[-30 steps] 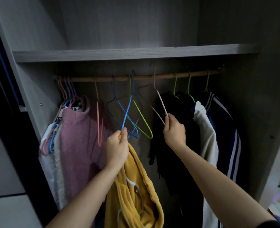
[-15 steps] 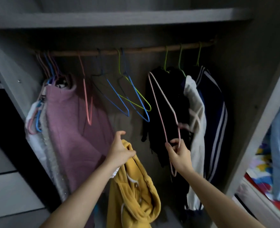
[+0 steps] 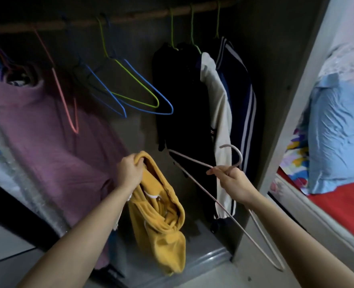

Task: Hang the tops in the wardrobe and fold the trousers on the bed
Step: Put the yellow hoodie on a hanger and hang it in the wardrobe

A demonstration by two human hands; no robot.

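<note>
**Hanger off the rail, yellow top not yet on it**

At 9 o'clock a mauve knitted top (image 3: 47,132) hangs in the wardrobe, so that side looks done. Just right of it, towards 11 o'clock, a coral wire hanger (image 3: 68,104) and a bunch of blue and green wire hangers (image 3: 142,100) dangle bare from the wooden rail (image 3: 130,17).

My left hand (image 3: 129,171), at about 8 o'clock, has its fingers curled round the bunched top edge of the mustard-yellow fleece top (image 3: 159,221). The top droops in a twisted heap towards 6 o'clock, clear of the wardrobe floor.

At 12 to 1 o'clock a black garment (image 3: 180,96) and a white-and-navy striped jacket (image 3: 240,96) hang on green hangers.

My right hand (image 3: 233,179), at 4 o'clock, pinches the pale pink wire hanger (image 3: 189,158) at its neck, hook up, well below the rail.

At 3 o'clock is the bed with its red sheet (image 3: 338,204), and a light blue garment (image 3: 334,132) lies on it. I judge the yellow top needs threading and hooking up, and whatever trousers wait on the bed are not yet folded.
</note>
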